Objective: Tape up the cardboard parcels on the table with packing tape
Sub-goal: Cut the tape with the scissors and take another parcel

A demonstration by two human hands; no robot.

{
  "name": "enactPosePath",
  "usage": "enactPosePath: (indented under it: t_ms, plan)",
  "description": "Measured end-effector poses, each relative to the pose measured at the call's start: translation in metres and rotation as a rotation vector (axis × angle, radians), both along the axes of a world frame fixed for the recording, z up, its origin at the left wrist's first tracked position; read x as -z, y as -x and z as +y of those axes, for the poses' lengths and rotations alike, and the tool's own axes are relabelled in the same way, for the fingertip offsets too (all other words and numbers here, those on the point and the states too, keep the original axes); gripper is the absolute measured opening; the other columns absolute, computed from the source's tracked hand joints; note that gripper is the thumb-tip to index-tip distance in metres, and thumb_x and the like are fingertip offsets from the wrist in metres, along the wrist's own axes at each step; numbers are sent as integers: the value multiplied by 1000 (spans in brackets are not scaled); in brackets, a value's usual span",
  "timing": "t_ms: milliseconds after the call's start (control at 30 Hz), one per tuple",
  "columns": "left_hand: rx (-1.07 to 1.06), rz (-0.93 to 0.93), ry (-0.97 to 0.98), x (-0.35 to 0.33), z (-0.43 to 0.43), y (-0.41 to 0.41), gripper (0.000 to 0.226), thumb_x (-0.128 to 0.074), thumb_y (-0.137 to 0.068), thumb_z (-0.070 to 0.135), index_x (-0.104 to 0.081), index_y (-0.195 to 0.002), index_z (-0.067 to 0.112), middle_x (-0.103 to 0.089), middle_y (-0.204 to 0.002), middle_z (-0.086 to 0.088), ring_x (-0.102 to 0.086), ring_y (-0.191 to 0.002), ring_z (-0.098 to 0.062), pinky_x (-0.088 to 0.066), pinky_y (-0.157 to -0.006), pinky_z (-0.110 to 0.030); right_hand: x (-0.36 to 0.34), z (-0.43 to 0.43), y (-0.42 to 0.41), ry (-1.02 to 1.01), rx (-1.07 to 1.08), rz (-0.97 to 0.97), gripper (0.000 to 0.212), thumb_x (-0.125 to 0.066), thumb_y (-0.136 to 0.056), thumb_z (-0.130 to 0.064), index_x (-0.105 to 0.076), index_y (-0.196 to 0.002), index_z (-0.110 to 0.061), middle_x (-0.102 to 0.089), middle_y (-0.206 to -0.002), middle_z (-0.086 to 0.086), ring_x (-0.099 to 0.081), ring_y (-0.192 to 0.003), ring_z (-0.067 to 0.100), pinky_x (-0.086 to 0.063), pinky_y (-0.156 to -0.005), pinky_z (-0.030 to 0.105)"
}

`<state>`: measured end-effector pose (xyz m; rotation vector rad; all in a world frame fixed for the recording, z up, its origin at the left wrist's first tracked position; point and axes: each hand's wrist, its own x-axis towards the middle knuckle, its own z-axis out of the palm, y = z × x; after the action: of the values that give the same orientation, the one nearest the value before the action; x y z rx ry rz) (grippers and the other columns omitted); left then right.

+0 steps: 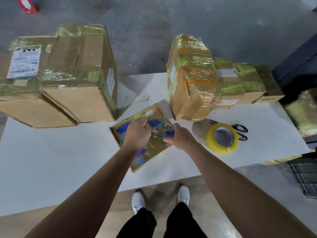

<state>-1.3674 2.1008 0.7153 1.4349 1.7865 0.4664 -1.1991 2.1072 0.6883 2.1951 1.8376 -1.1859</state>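
A small flat cardboard parcel with blue print and shiny tape lies in the middle of the white table. My left hand lies on top of it with fingers curled over the taped surface. My right hand grips the parcel's right edge. A yellow roll of packing tape stands just right of my right hand, and black scissors lie behind it.
Two large taped boxes fill the left back of the table. A bulky taped parcel and several smaller ones stand at the back right. A dark object sits at far right. My feet stand below the front edge.
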Motion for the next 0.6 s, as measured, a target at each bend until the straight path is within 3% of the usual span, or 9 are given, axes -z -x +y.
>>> enactPosePath:
  t_ms: [133, 233, 333, 400, 500, 600]
  plan:
    - [-59, 176, -66, 22, 1, 13, 38, -41, -103, 33, -58, -120, 3, -62, -115, -16, -54, -111, -35, -40, -87, -36, -5, 11, -6, 28, -150, -31, 69, -71, -88, -26, -37, -146, -13, -53, -135, 11, -54, -118, 29, -44, -90, 34]
    - [-25, 244, 151, 37, -7, 18, 61, -50, -88, 50, -46, -132, 9, -55, -124, -17, -51, -113, -38, -43, -93, -44, -3, 18, -5, -17, -185, -34, 66, -68, -91, -19, -36, -149, -16, -52, -134, 12, -54, -119, 31, -44, -90, 36]
    - [-76, 243, 215, 41, -24, 17, 80, -68, -82, 56, -37, -136, 6, -49, -130, -17, -46, -121, -37, -40, -100, -46, 5, 15, 7, -176, -165, -54, 60, -60, -94, -15, -35, -148, -24, -47, -134, 11, -56, -116, 32, -46, -87, 37]
    - [-132, 220, 245, 43, -33, 14, 88, -71, -79, 57, -34, -139, 4, -44, -133, -18, -43, -125, -36, -39, -102, -44, 13, 7, 19, -238, -105, -40, 67, -58, -95, -30, -24, -152, -30, -28, -153, 11, -48, -126, 36, -46, -98, 44]
    - [-185, 172, 261, 49, -41, 11, 91, -68, -79, 63, -35, -139, 3, -41, -133, -16, -41, -125, -34, -39, -101, -41, 22, -7, 31, -210, -111, -122, 96, -62, -84, -63, -7, -156, -31, 5, -163, 8, -26, -140, 40, -35, -110, 49]
    - [-216, 160, 260, 52, -42, 9, 86, -64, -83, 61, -35, -139, 3, -39, -134, -15, -38, -126, -32, -38, -103, -42, 26, -12, 31, -257, -138, -188, 104, -64, -80, -67, -3, -157, -32, 12, -164, 5, -22, -142, 37, -33, -111, 46]
